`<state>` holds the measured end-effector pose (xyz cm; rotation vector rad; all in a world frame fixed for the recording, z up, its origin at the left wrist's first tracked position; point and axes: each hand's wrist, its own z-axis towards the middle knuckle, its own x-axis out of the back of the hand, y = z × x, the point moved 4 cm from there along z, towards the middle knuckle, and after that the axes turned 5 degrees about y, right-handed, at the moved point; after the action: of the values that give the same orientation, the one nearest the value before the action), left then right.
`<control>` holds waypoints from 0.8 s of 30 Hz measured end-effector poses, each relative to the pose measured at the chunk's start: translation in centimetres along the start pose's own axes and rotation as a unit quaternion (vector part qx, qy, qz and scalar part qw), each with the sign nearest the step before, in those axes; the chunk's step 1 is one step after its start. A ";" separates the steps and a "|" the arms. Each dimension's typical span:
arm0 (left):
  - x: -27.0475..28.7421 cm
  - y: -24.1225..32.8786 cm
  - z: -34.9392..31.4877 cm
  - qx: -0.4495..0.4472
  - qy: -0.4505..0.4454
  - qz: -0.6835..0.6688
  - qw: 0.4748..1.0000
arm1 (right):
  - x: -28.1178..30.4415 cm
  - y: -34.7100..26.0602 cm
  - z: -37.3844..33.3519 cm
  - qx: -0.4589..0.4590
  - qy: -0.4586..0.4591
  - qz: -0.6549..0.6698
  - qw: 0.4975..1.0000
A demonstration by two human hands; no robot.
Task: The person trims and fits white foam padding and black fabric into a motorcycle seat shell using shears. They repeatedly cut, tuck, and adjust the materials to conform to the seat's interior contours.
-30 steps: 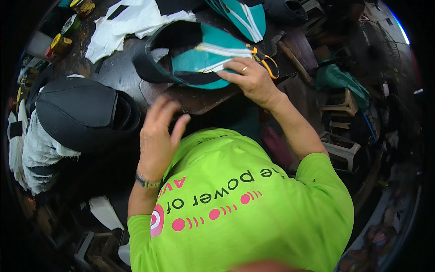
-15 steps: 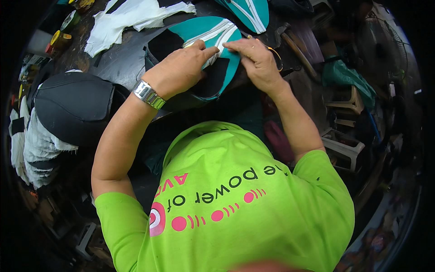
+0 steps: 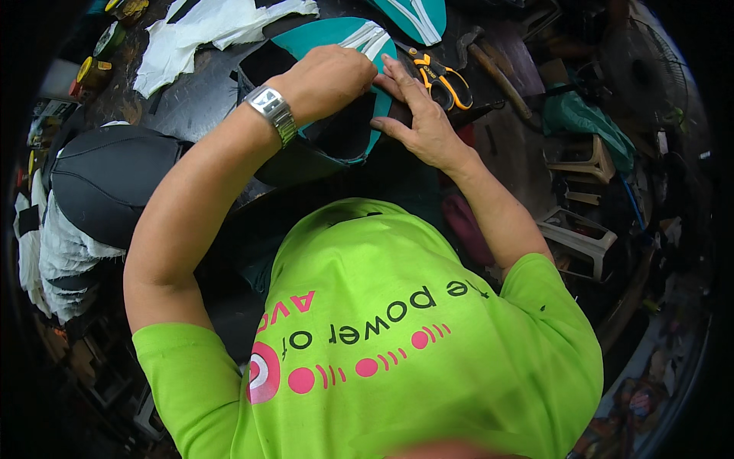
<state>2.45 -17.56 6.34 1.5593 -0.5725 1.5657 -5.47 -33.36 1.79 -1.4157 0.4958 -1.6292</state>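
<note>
Teal-and-black cap-like piece (image 3: 306,34) at 12 o'clock, under both hands. Left hand (image 3: 330,76): curled over the white strips (image 3: 369,37); pinch hidden, cannot tell. Right hand (image 3: 424,126): fingers and thumb parted, tips at the teal edge. Probably best: steady edge lightly, keep strips flat, avoid buckling the curve. Farther: yellow-handled snips (image 3: 433,74), 1 o'clock; second teal panel (image 3: 413,19) beyond, between 12 and 1.
</note>
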 end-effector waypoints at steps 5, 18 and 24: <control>0.8 0.5 -0.5 -0.080 -0.040 -0.045 0.995 | 0.1 0.1 -0.1 0.005 -0.007 -0.092 0.996; 0.4 -1.2 -1.8 -0.013 -0.097 -0.224 0.970 | 2.4 -1.4 -0.1 0.078 0.096 -0.039 0.992; -0.2 -0.1 -1.4 -0.023 -0.135 -0.195 0.971 | 8.0 2.1 -0.5 -0.098 0.116 -0.386 0.910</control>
<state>1.76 -16.43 5.97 1.7407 -0.4117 1.0484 -4.79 -41.15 4.66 -1.6964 0.2336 -2.4578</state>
